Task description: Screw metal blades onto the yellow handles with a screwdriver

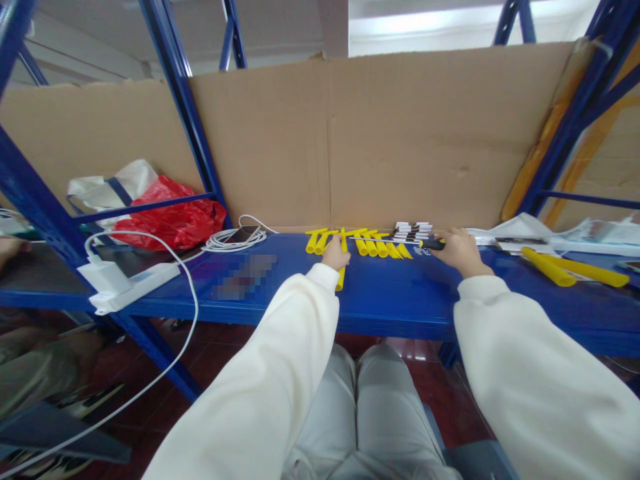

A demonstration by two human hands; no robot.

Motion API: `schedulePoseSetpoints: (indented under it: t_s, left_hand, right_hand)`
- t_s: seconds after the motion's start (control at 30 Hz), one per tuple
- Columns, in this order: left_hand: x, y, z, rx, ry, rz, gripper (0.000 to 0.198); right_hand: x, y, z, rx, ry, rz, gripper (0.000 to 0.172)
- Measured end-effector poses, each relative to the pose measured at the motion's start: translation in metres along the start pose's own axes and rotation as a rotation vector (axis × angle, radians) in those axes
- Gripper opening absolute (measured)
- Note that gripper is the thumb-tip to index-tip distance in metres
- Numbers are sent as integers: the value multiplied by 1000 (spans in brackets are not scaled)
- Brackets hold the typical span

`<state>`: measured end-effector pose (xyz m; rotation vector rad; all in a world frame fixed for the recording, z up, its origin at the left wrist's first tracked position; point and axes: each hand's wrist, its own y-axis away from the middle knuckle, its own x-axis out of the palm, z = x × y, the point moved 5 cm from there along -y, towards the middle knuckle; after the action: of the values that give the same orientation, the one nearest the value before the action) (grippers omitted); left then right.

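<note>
My left hand [334,256] is closed round a long yellow plastic piece [343,277] that lies on the blue shelf [390,300]. My right hand [457,248] grips the black handle of a screwdriver [395,241]; its thin shaft points left across a row of several yellow plastic pieces [373,244]. Behind them sits a small stack of black-and-white parts [411,231]. Both arms wear cream sleeves.
A coiled white cable and a phone [240,237] lie left of the row. A white power strip [127,283] hangs at the shelf's left edge, with a red bag [170,217] behind. Longer yellow pieces [570,270] and papers lie right. Cardboard [380,140] backs the shelf. Another person's hand [10,248] shows far left.
</note>
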<state>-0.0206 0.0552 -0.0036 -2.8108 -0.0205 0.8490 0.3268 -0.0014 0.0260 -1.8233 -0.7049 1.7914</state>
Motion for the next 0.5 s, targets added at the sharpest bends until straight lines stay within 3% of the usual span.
schedulePoseSetpoints:
  t_s: [0.17,0.33,0.5]
  left_hand:
    - [1,-3,1,18,50,-10,65]
    - [2,-3,2,21,24,-25,64]
    - [-1,-4,1,53,6,-40,71]
  right_hand:
    - [-6,2,1,124,-14,65,38]
    - [2,0,-3,190,-33,136,29]
    - [2,-3,2,92,-105,102,38]
